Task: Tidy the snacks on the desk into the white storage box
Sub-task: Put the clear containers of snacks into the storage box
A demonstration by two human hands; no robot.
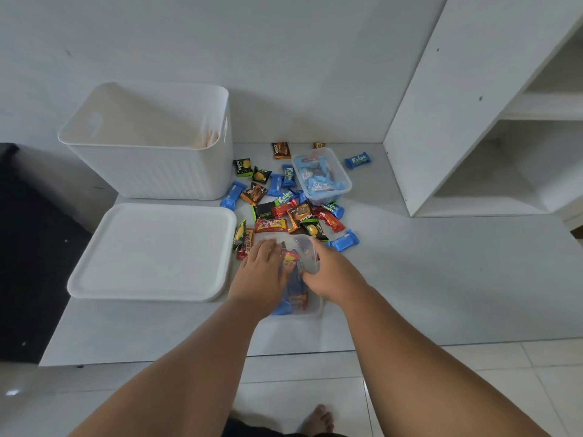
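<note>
Clear plastic tub point(310, 305) sat near desk point(441, 279) front edge; your right hand point(328, 275) curled round its rim, left hand point(262, 275) flat inside on wrappers. Snacks point(284, 197) lay scattered beside white storage box point(151, 165).

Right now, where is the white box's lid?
In the head view the lid lies flat on the desk's left side, in front of the open white box, with the snack pile and the left hand just to its right.

A home room, by the look of it: a plain white desk point(441, 279) against a bare wall, white open shelving point(492, 146) at far right, glossy floor tiles point(473, 389) and a bare foot point(318, 419) near.
</note>
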